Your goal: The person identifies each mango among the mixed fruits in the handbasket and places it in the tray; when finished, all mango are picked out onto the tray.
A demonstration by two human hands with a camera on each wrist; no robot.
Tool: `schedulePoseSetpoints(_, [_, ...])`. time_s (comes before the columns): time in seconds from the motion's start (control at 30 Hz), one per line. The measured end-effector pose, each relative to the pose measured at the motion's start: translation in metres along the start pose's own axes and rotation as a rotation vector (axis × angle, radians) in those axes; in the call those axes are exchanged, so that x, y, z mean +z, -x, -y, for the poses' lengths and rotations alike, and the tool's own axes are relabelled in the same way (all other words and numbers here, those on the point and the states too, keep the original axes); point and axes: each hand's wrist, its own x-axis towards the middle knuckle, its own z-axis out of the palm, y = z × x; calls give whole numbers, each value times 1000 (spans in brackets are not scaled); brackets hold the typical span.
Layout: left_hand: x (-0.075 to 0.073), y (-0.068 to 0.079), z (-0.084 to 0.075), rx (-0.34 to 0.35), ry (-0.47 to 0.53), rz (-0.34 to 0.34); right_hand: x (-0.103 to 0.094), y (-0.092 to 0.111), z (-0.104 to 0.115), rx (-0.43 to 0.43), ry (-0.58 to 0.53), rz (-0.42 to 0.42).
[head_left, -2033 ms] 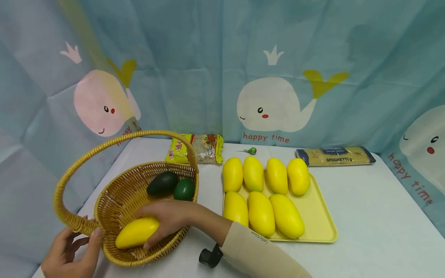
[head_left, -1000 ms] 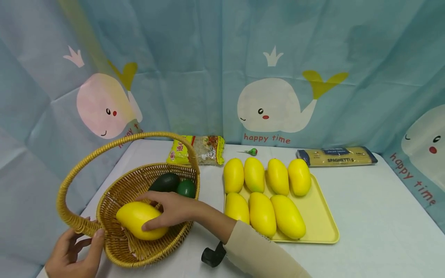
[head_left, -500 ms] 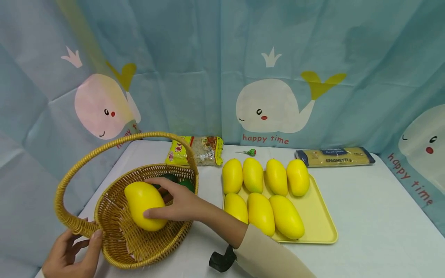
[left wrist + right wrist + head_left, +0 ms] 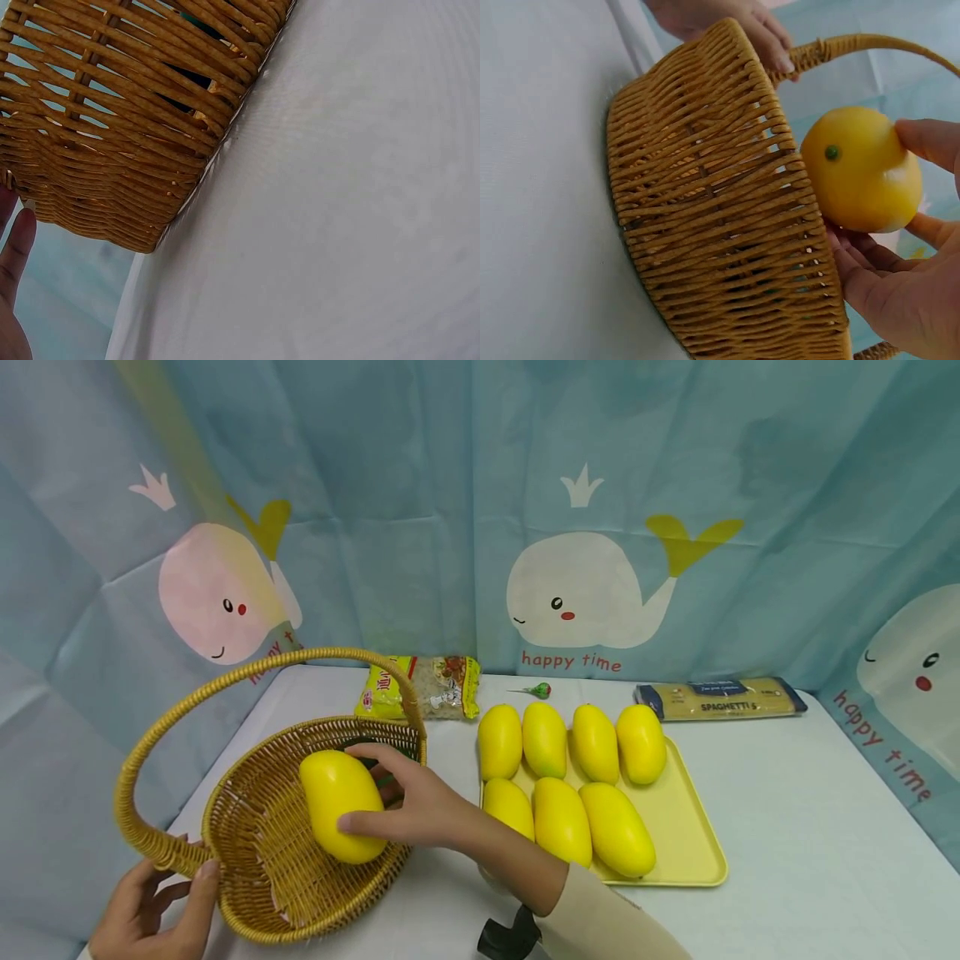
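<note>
My right hand [image 4: 420,802] holds a yellow mango [image 4: 341,806] over the wicker basket [image 4: 281,881], thumb on the near side and fingers on the far side. In the right wrist view the mango [image 4: 862,180] appears just above the basket's rim, its small green stem end showing. My left hand [image 4: 153,910] grips the rim at the base of the basket's arched handle [image 4: 142,760], on the left. Dark green avocados inside the basket are mostly hidden behind my right hand. In the left wrist view, fingers of the left hand [image 4: 15,259] touch the woven side.
Several mangoes [image 4: 558,822] lie in two rows on a yellow tray [image 4: 690,835] right of the basket. Behind stand a pasta bag [image 4: 442,685], a small wrapped lollipop [image 4: 540,690] and a spaghetti pack [image 4: 723,700]. A whale-print curtain [image 4: 420,568] surrounds the white table.
The right hand has lifted the mango from the basket's bottom, turned it upright and moved it rightward toward the near rim. The left hand keeps its hold on the basket.
</note>
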Motion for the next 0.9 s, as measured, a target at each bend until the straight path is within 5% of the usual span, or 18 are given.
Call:
schedulePoseSetpoints(0.57, [1,2,-2,-50,-31,16,-23,39,4,14,-32,-100])
schedulePoseSetpoints(0.9, [1,2,0,-64,-37,2,-43,70,8,111,-17,-159])
